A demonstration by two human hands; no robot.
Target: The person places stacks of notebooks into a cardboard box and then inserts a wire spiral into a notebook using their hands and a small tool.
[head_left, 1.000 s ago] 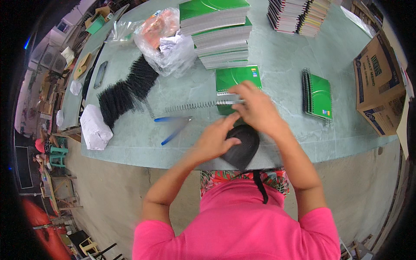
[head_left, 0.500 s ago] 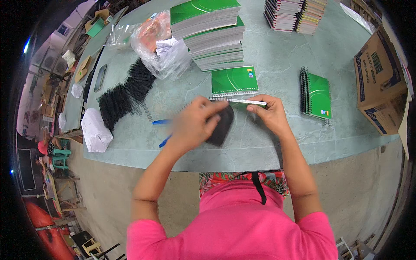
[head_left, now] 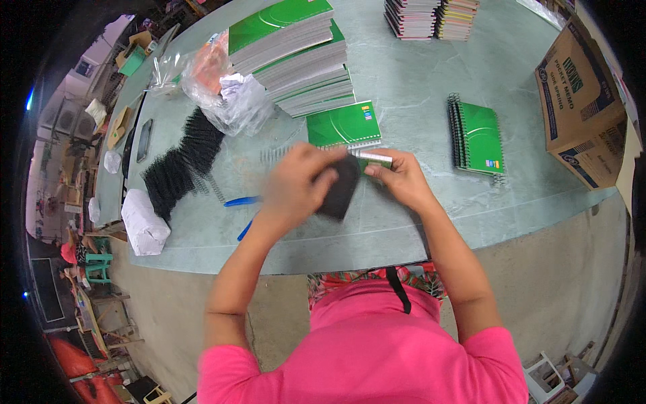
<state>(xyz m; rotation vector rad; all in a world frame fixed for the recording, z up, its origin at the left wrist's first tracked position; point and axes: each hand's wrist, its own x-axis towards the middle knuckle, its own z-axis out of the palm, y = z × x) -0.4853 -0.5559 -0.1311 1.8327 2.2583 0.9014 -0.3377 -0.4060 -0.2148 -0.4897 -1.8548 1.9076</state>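
Note:
My right hand [head_left: 398,176] pinches the right end of a small green-covered notebook [head_left: 374,159] between thumb and fingers, its white page edge facing up. Over that notebook's left part is my left hand [head_left: 299,185], smeared by motion, its index finger along the edge. A thin spiral coil [head_left: 272,154] sticks out to the left from behind the left hand. Beneath the hands lies a dark flat piece [head_left: 342,195]. Two blue handles [head_left: 242,201] of a tool show beside my left wrist; its head is hidden. Just beyond rests a punched green notebook [head_left: 343,124].
Tall stacks of green notebooks [head_left: 296,60] stand beyond the hands. Bound notebooks [head_left: 481,138] and a cardboard box [head_left: 582,101] are on the right. To the left lie black coils [head_left: 182,161], a plastic bag [head_left: 229,101], a white wrapped bundle [head_left: 145,222] and a phone [head_left: 144,140].
The view has shifted, so most things on the table appear farther left. My left hand stays blurred at the notebook's edge and now covers more of it; my right hand keeps its grip.

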